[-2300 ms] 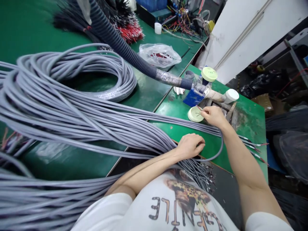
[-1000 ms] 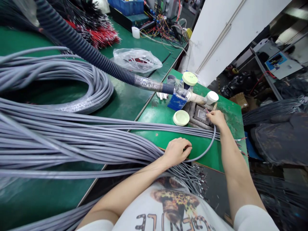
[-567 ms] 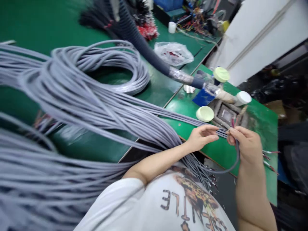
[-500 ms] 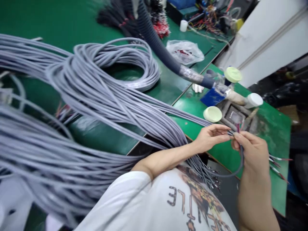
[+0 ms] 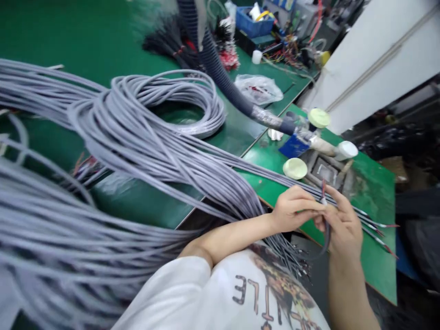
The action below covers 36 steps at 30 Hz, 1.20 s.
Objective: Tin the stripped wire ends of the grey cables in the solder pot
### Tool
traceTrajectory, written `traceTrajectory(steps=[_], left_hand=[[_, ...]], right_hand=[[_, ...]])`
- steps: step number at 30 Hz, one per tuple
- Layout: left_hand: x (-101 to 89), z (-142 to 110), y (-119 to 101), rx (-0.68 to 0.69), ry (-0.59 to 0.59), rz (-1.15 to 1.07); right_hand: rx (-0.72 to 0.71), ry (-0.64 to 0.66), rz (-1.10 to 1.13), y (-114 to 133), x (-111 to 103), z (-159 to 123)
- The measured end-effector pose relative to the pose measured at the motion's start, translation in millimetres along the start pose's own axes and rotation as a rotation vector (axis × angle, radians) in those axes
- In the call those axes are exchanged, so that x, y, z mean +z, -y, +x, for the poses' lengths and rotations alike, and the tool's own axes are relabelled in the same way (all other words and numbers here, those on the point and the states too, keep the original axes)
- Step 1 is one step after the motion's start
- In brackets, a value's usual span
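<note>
My left hand (image 5: 295, 210) and my right hand (image 5: 340, 224) meet at the lower right of the view, close together over the green workbench (image 5: 373, 270). Between them they hold a grey sheathed cable (image 5: 326, 231), and its thin red-tipped wires (image 5: 323, 195) stick up past my fingers. From a large bundle of grey cables (image 5: 154, 169), several strands run across the bench, and their stripped ends (image 5: 376, 231) fan out to the right of my right hand. Another loose coil of the same cable (image 5: 187, 121) lies further back.
Behind my hands stands a metal fixture (image 5: 325, 170) with a pale green lid (image 5: 294, 168) beside it. A corrugated dark hose (image 5: 220, 68) ends near a blue block (image 5: 294, 146). A plastic bag (image 5: 257, 89), black-and-red wire bunches (image 5: 227, 57) and a blue bin (image 5: 252, 23) sit farther back.
My right hand has left the metal fixture and come back to my left hand. The cable end is lifted between them. The view has swung, shifting the bench to the right.
</note>
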<state>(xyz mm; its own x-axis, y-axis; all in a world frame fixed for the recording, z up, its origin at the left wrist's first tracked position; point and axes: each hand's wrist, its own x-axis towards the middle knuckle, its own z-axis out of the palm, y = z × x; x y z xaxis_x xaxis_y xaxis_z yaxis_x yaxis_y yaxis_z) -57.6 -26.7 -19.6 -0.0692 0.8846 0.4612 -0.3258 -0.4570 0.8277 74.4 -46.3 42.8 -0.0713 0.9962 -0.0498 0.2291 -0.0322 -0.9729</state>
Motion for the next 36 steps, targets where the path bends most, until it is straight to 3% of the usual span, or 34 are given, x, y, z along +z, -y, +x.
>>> traceTrajectory(steps=[2,3,6,9,13,16,20,24,25,30,36], left_hand=[[3.0,-3.6,3.5,-0.154,-0.158,-0.137],[4.8,-4.8,5.5,-0.255,-0.166,-0.246],[9.5,-7.4,11.2,-0.523,-0.006,-0.529],[10.8,-10.5,14.6,-0.663,0.09,-0.635],[10.0,-14.9,16.3,-0.667,0.055,-0.581],[11.2,-18.6,16.2,-0.653,0.156,-0.519],[9.2,-20.8,13.5,-0.606,0.275,-0.407],[4.1,-20.5,12.5,-0.671,0.198,-0.349],[3.5,-20.4,13.0,-0.694,0.167,-0.355],[3.6,-17.3,15.9,-0.619,0.157,-0.332],[1.3,-14.7,18.3,-0.583,0.146,-0.337]], right_hand=[[-0.001,-0.005,0.022,-0.8,0.7,-2.0],[0.002,-0.005,0.03,-1.7,1.4,-2.9],[0.027,0.025,0.042,-6.8,3.1,-5.2],[0.023,0.116,-0.026,-11.5,-1.9,-5.0],[-0.159,0.083,-0.381,-4.4,-16.1,2.7],[-0.295,0.036,-0.56,7.9,-16.3,10.1],[-0.354,-0.032,-0.523,20.7,-7.7,19.0],[-0.39,-0.316,-0.343,28.5,-14.5,25.6],[-0.403,-0.33,-0.345,29.4,-17.0,26.2],[-0.446,-0.04,-0.592,23.0,-11.4,24.3],[-0.493,-0.141,-0.506,9.1,3.7,20.3]])
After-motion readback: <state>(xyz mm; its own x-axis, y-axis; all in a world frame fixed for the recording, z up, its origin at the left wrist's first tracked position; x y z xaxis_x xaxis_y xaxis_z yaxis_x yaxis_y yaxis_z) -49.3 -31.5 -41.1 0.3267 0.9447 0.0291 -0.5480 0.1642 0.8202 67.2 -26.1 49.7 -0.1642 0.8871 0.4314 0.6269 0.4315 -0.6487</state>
